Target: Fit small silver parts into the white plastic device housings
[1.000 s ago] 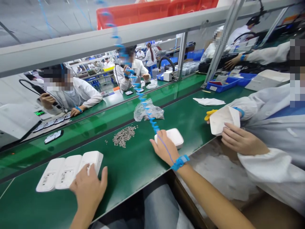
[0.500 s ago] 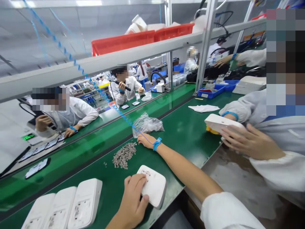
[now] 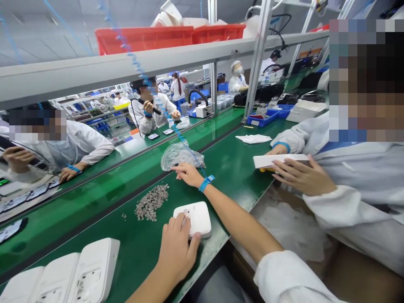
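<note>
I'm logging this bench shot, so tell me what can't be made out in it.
All in the head view:
- White casing: near corner hidden under the left hand.
- Grey heap of small parts: too small to identify.
- Right hand: fingertips against the clear bag; any grip unreadable.
- White casings at lower left: cut off by the edge.

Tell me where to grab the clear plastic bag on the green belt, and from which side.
Pinch the clear plastic bag at its crumpled upper folds, coming from above on the near side, where the right hand already is. It lies slumped and soft, so loose film is likely easier to gather than its bulging middle.
</note>
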A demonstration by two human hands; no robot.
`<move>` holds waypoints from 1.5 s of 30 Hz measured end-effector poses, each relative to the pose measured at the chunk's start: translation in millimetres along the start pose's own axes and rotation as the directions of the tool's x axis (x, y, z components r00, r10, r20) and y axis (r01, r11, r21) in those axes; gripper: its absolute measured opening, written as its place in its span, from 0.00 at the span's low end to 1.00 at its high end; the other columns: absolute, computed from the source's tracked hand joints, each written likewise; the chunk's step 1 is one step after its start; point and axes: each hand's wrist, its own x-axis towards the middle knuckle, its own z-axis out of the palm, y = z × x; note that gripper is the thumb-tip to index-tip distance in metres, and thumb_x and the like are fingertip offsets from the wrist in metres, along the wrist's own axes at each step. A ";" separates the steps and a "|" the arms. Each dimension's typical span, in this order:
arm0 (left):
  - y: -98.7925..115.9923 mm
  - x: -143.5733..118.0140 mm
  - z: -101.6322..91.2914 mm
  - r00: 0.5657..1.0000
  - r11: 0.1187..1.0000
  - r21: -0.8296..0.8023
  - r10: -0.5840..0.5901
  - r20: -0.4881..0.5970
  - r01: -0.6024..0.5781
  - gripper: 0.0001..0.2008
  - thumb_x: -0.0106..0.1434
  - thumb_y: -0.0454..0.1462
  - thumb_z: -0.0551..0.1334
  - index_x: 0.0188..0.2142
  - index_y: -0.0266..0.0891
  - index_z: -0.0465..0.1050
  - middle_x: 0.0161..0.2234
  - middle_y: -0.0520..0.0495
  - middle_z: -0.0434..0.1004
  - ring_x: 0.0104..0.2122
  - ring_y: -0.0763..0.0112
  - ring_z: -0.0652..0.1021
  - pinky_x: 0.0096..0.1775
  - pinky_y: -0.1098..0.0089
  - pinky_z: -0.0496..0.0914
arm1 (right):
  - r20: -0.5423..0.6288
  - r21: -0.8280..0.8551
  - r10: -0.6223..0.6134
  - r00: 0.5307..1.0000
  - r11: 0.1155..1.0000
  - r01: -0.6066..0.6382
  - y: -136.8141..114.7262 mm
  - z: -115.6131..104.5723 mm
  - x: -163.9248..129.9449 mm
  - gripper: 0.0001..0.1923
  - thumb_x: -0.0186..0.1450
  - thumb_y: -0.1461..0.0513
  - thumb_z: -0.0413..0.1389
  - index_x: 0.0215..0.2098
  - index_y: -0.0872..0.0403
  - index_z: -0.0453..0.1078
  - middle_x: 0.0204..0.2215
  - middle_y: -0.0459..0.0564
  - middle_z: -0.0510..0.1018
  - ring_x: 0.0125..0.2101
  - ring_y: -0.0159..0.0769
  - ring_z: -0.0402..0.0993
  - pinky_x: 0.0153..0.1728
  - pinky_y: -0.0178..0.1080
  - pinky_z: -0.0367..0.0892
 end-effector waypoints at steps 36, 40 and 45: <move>-20.9 15.9 31.0 0.704 0.695 -0.669 -0.612 -0.359 0.263 0.16 0.69 0.50 0.57 0.45 0.42 0.70 0.40 0.46 0.76 0.38 0.63 0.77 0.40 0.64 0.70 | 0.239 0.466 0.193 0.952 0.837 -0.286 -113.4 7.2 -74.6 0.09 0.54 0.59 0.70 0.29 0.57 0.79 0.34 0.50 0.82 0.35 0.35 0.77 0.34 0.33 0.69; -21.8 14.4 29.4 0.753 0.758 -0.595 -0.550 -0.361 0.268 0.13 0.70 0.48 0.56 0.42 0.44 0.72 0.37 0.48 0.78 0.38 0.63 0.75 0.40 0.64 0.67 | 0.306 0.335 0.250 0.918 0.875 -0.350 -115.3 -4.8 -78.1 0.07 0.59 0.60 0.66 0.33 0.57 0.80 0.27 0.47 0.80 0.28 0.32 0.74 0.29 0.32 0.65; -15.8 18.3 21.4 0.800 0.851 -0.469 -0.445 -0.402 0.237 0.09 0.70 0.44 0.56 0.43 0.43 0.70 0.38 0.48 0.76 0.38 0.64 0.75 0.43 0.63 0.65 | 0.363 -0.099 0.109 0.925 0.992 -0.078 -128.3 -27.8 -73.0 0.04 0.63 0.69 0.61 0.34 0.57 0.79 0.29 0.46 0.81 0.30 0.29 0.74 0.31 0.30 0.62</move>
